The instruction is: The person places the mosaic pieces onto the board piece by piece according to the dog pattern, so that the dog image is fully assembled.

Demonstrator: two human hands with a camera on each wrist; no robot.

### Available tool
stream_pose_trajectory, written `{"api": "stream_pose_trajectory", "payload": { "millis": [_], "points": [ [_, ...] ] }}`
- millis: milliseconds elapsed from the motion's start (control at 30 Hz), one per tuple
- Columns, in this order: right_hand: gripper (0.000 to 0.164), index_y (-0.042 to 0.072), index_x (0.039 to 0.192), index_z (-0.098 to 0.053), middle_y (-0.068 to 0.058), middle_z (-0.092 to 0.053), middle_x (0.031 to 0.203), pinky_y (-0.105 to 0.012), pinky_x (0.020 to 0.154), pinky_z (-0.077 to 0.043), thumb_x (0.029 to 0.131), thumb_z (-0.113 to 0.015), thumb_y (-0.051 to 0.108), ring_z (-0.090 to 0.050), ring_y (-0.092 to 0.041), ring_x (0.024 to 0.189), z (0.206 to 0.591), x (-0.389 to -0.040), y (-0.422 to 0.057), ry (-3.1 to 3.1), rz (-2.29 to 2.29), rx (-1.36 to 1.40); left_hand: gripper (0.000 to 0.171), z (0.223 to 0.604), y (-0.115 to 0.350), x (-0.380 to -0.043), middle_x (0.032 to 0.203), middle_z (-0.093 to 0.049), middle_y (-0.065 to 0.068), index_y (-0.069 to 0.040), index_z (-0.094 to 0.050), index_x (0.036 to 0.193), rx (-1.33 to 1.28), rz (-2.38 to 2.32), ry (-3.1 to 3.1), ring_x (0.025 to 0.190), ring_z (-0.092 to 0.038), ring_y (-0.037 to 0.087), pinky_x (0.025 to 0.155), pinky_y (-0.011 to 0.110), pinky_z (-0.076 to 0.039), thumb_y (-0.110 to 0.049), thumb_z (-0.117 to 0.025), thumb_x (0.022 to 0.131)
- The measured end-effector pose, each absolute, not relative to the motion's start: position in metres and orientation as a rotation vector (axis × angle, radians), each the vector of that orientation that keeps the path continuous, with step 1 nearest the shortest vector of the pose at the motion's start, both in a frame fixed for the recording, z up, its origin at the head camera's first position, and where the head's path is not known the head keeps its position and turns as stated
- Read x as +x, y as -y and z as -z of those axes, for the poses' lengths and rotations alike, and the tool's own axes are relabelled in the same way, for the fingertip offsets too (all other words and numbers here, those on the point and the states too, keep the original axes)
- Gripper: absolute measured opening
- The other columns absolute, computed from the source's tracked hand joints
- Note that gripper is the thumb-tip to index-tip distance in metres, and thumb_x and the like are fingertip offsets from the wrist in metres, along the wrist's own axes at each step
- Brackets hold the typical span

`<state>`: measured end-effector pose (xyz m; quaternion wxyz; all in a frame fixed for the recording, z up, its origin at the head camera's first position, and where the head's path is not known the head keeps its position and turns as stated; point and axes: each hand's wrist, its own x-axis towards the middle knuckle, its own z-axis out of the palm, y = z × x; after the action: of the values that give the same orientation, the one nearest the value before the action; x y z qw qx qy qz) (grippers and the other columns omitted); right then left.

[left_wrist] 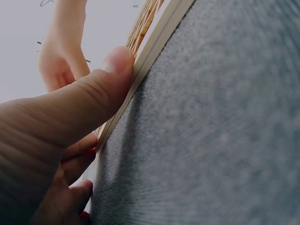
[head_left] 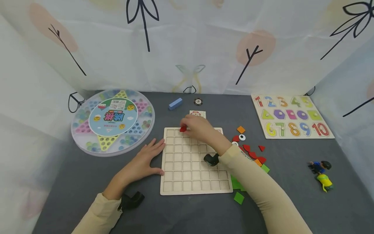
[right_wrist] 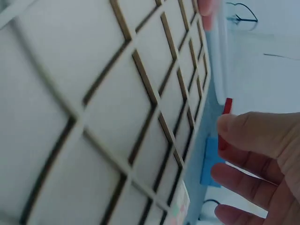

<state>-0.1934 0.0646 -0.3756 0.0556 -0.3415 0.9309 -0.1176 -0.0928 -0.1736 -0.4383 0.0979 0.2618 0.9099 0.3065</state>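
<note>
A wooden grid board [head_left: 186, 175] with square cells lies on the dark tabletop. My right hand [head_left: 201, 130] is over its far edge, pinching a small flat red piece [head_left: 183, 129] between thumb and fingers. In the right wrist view the red piece [right_wrist: 227, 107] stands on edge in that pinch, apart from the grid. My left hand [head_left: 145, 161] rests at the board's left side with its fingers spread. Thumb and fingertips touch the rim, and the left wrist view shows the thumb [left_wrist: 101, 89] against the board's edge.
Loose red, orange and green pieces [head_left: 239, 198] lie right of the board, partly under my right forearm. A round star-patterned game board [head_left: 83, 143] is at left, a number puzzle board [head_left: 292, 123] at right. Beyond the grid are a blue block [head_left: 175, 104], a card [head_left: 201, 113] and a round chip [head_left: 198, 101]. Toy figures [head_left: 324, 180] lie at far right.
</note>
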Motion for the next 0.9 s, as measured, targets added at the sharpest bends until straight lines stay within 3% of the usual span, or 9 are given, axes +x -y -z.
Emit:
{"api": "stream_pose_trajectory", "payload": {
  "millis": [467, 633, 700, 800, 900],
  "points": [
    [0.011, 0.021, 0.089, -0.067, 0.006, -0.057, 0.088, -0.03, 0.07, -0.044, 0.079, -0.067, 0.018, -0.055, -0.009, 0.078, 0.387, -0.197, -0.041, -2.811, 0.241, -1.076, 0.1, 0.437, 0.172, -0.094, 0.148, -0.017, 0.0, -0.012, -0.026, 0.141, 0.735, -0.895, -2.686, 0.136, -0.005, 0.028, 0.104, 0.054, -0.01, -0.048, -0.074, 0.061],
    [0.016, 0.023, 0.093, -0.066, 0.006, -0.056, 0.092, -0.037, 0.082, -0.043, 0.078, -0.068, 0.019, -0.053, -0.007, 0.077, 0.388, -0.197, -0.045, -2.773, 0.273, -1.074, 0.101, 0.437, 0.172, -0.094, 0.148, -0.017, 0.0, -0.012, -0.026, 0.141, 0.745, -0.901, -2.69, 0.136, -0.005, 0.029, 0.104, 0.055, -0.009, -0.048, -0.074, 0.06],
    [0.021, 0.022, 0.099, -0.066, 0.006, -0.056, 0.096, -0.036, 0.084, -0.043, 0.079, -0.067, 0.019, -0.054, -0.008, 0.083, 0.388, -0.198, -0.051, -2.769, 0.319, -1.076, 0.101, 0.437, 0.172, -0.094, 0.148, -0.016, 0.0, -0.012, -0.026, 0.141, 0.747, -0.895, -2.69, 0.136, -0.005, 0.029, 0.104, 0.055, -0.01, -0.049, -0.074, 0.061],
    [0.027, 0.018, 0.107, -0.064, 0.003, -0.056, 0.105, -0.032, 0.077, -0.046, 0.08, -0.066, 0.019, -0.055, -0.013, 0.092, 0.383, -0.198, -0.076, -2.799, 0.396, -1.033, 0.101, 0.437, 0.172, -0.094, 0.148, -0.016, -0.001, -0.012, -0.025, 0.141, 0.744, -0.889, -2.687, 0.136, -0.004, 0.028, 0.104, 0.054, -0.009, -0.049, -0.073, 0.061],
    [0.032, 0.014, 0.11, -0.062, -0.002, -0.056, 0.109, -0.036, 0.076, -0.047, 0.079, -0.068, 0.02, -0.056, -0.019, 0.095, 0.373, -0.196, -0.12, -2.9, 0.43, -0.875, 0.101, 0.437, 0.172, -0.094, 0.149, -0.015, -0.002, -0.013, -0.024, 0.142, 0.737, -0.887, -2.68, 0.136, -0.003, 0.027, 0.105, 0.053, -0.008, -0.048, -0.074, 0.061]
  ]
}}
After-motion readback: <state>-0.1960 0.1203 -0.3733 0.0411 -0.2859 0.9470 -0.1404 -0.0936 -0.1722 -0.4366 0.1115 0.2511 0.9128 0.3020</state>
